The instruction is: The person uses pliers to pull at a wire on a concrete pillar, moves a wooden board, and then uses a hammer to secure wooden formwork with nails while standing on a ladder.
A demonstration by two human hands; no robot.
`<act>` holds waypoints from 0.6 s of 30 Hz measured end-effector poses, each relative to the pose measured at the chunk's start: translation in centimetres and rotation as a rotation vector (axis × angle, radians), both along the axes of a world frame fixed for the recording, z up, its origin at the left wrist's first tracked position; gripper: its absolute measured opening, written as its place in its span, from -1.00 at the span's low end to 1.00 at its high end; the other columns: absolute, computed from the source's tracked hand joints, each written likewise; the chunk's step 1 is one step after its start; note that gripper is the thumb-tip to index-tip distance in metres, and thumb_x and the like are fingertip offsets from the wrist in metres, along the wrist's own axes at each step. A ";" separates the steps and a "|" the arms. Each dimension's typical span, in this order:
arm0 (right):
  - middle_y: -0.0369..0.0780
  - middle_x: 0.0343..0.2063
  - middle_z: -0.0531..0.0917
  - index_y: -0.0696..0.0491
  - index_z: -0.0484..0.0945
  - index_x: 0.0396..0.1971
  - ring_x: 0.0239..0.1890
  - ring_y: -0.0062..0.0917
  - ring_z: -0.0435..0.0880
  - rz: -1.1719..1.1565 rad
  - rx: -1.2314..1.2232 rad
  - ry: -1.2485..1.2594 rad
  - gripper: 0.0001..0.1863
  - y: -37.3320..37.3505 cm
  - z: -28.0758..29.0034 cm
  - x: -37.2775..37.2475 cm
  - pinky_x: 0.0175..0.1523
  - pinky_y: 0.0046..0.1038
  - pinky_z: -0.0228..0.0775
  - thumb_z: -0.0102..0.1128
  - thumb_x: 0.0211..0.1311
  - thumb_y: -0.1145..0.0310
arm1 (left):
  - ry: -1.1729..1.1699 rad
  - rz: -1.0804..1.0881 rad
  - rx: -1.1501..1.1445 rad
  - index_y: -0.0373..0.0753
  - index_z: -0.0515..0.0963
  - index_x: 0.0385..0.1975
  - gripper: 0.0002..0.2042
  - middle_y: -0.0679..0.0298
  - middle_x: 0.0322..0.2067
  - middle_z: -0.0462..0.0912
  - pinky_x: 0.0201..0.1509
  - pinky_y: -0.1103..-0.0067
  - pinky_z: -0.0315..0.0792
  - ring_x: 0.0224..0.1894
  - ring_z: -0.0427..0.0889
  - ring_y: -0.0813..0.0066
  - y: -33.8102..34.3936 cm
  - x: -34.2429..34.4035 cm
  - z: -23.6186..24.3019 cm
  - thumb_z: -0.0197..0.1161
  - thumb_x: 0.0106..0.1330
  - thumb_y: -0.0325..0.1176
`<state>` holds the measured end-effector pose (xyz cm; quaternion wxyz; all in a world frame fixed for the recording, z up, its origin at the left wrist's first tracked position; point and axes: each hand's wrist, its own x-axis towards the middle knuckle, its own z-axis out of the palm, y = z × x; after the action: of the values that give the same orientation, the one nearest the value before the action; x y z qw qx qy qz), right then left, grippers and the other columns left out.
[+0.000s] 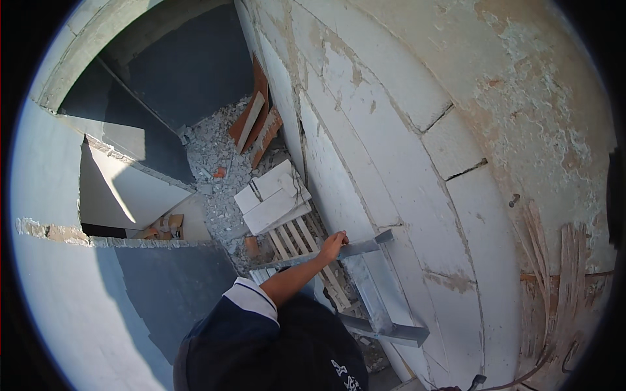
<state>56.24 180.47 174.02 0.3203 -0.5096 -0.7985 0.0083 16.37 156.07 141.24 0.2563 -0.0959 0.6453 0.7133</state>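
My left arm, in a dark blue sleeve with a white cuff (250, 297), reaches across in front of my dark top. My left hand (334, 247) is closed on the upper edge of a grey metal channel frame (362, 247). Its two rails run toward the wall, joined by a wide metal crosspiece (370, 296). The lower rail (395, 333) ends close to the wall. Below and behind the frame lies a slatted wooden pallet (298, 237). My right hand does not show.
White blocks (274, 199) are stacked on the pallet beside the block wall (417, 202). Rubble (215, 153) covers the floor beyond, with brown boards (257, 130) leaning at the wall. A broken-edged opening (130, 189) is on the left. Cables (531, 375) hang at lower right.
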 end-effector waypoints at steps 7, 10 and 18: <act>-0.26 -0.61 0.34 0.13 0.39 -0.30 -0.61 -0.46 0.30 0.685 -0.175 -0.126 -0.70 -2.4 -8.6 -6.9 -0.52 -0.43 0.17 -0.04 0.24 0.16 | 0.052 -0.050 -0.205 -0.29 0.51 -0.41 -0.60 0.14 -0.42 0.53 -0.11 0.45 0.29 -0.31 0.47 0.27 1.0 0.3 -1.3 -0.19 0.33 -0.11; -0.18 -0.60 0.34 0.18 0.42 -0.34 -0.45 -0.32 0.32 0.685 -0.041 -0.261 -0.79 -1.0 -9.5 -8.7 -0.33 -0.30 0.17 0.02 0.14 0.33 | 0.086 -0.033 -0.228 -0.28 0.53 -0.35 -0.60 0.09 -0.37 0.56 -0.06 0.41 0.31 -0.25 0.51 0.19 0.9 0.2 -2.2 -0.21 0.32 -0.11; -0.03 -0.23 0.42 0.20 0.38 -0.19 -0.18 -0.16 0.40 0.792 -0.111 -0.330 -0.71 2.4 -13.3 -8.9 -0.13 -0.29 0.28 0.07 0.10 0.39 | 0.082 -0.060 -0.169 -0.31 0.61 -0.34 -0.51 0.07 -0.35 0.63 -0.05 0.46 0.35 -0.25 0.58 0.19 1.1 0.3 -1.5 -0.29 0.34 -0.12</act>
<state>47.38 182.85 160.72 0.1325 -0.1747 -0.9713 0.0920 16.66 157.22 139.74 0.2418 -0.0683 0.7156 0.6517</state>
